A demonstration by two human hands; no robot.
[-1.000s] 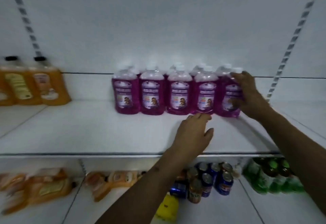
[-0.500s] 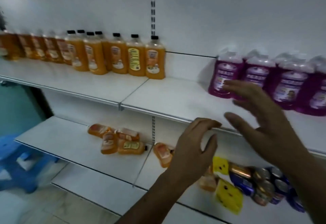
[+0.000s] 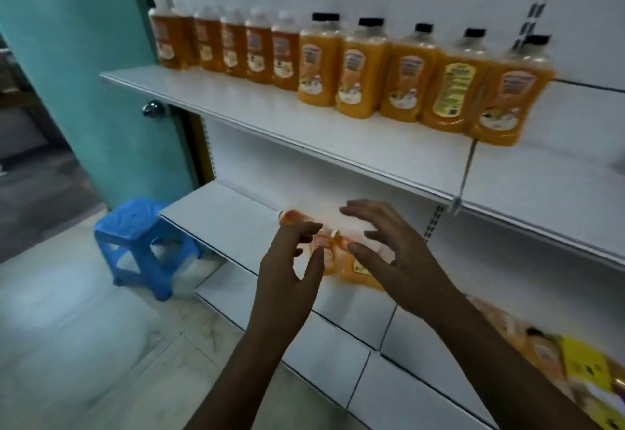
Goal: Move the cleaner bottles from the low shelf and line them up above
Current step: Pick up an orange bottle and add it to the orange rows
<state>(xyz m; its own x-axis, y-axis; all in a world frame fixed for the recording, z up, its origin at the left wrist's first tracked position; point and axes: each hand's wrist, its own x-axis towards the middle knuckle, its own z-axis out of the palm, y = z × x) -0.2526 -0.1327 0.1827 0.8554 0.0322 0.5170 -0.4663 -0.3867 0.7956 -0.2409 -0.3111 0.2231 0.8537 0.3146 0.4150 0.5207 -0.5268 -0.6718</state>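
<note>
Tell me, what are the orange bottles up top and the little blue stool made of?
Orange bottles: probably clear plastic, since the orange liquid shows through; paper-looking labels. Blue stool: likely moulded plastic, one even colour with a slight shine.

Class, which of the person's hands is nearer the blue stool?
Left. The left hand hovers just right of the blue stool; the right hand lies farther right, over the lying orange bottles.

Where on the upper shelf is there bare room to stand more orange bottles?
The upper shelf is bare along its front edge, before the row of orange bottles, and right of the last bottle. Its back is crowded.
</note>
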